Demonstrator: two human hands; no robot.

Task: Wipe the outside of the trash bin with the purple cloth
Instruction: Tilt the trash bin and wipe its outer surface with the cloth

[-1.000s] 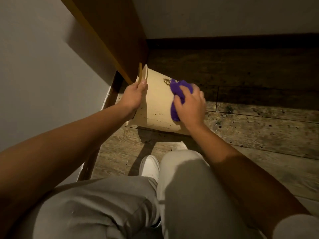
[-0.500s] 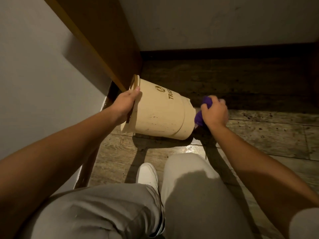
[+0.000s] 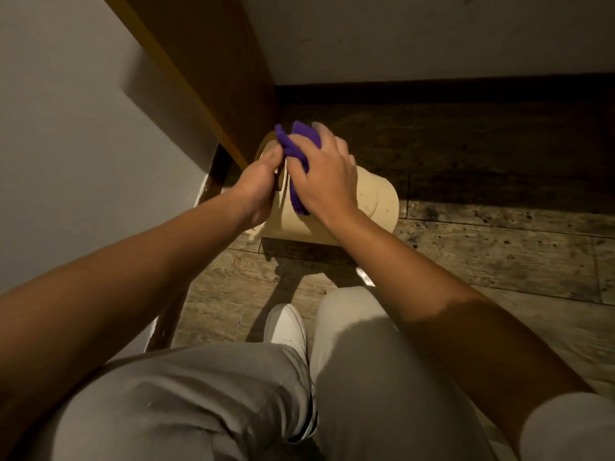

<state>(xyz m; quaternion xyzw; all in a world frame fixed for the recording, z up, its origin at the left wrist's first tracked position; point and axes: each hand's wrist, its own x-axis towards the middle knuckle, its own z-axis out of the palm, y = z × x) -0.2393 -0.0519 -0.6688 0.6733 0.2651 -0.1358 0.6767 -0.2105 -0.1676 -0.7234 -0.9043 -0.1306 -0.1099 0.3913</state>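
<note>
Clamped on the rim, my left hand [image 3: 258,188] tips the trash bin [image 3: 372,197] on the floor, at 12 o'clock from my knees. Right hand [image 3: 327,176] presses the bunched purple cloth [image 3: 294,151] on its side. I should rub slowly and turn the bin. At 11 o'clock, a wooden panel [image 3: 213,61] crowds my reach.

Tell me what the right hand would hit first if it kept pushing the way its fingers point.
The right hand points up and left across the tipped trash bin, purple cloth underneath. Going on, it would likely meet the wooden panel beside the bin's rim, though depth is unclear.
</note>
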